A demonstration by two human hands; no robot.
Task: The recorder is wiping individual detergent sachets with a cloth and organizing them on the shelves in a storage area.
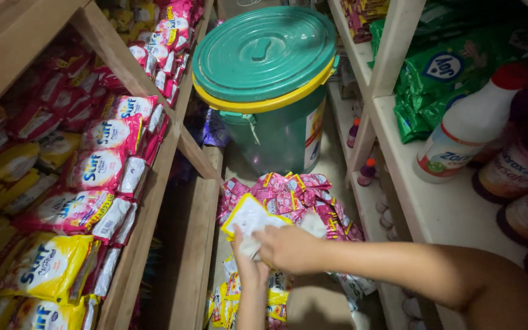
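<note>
A yellow-edged white sachet (pixel 249 215) is held between both hands above the floor. The left hand (pixel 247 264) is raised from below, fingers closed on the lower edge; the right hand (pixel 288 247) is stretched in from the right, closed on the same sachet. Little room is left between the wooden shelves (pixel 154 183) and the green bucket (pixel 270 104). Glossy pink sachets (pixel 300 198) are piled just behind.

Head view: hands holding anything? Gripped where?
Both hands hold a yellow-edged white sachet: left hand at its bottom edge, right hand at its lower right side.
</note>
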